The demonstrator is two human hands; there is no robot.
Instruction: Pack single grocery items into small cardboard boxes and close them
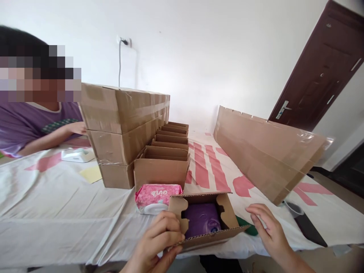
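A small open cardboard box (209, 240) sits near the table's front edge. Inside it lies a purple plastic-wrapped pack (200, 218). My left hand (159, 239) grips the box's left front corner, thumb below and fingers over the edge. To the right of the box, my right hand (267, 227) hovers with nothing in it, its thumb and fingers apart. Just behind the box, on the left, stands a pink pack of wipes (159, 193) with a white lid. Part of a green object (247, 226) shows at the box's right side, mostly hidden.
Several open cardboard boxes (162, 168) line up behind, beside a tall stack of taped cartons (110, 148). A cardboard panel (264, 149) stands at right, near a dark flat object (309, 229). Across the stack sits a person in a purple shirt (17, 121), near a white device (77, 154).
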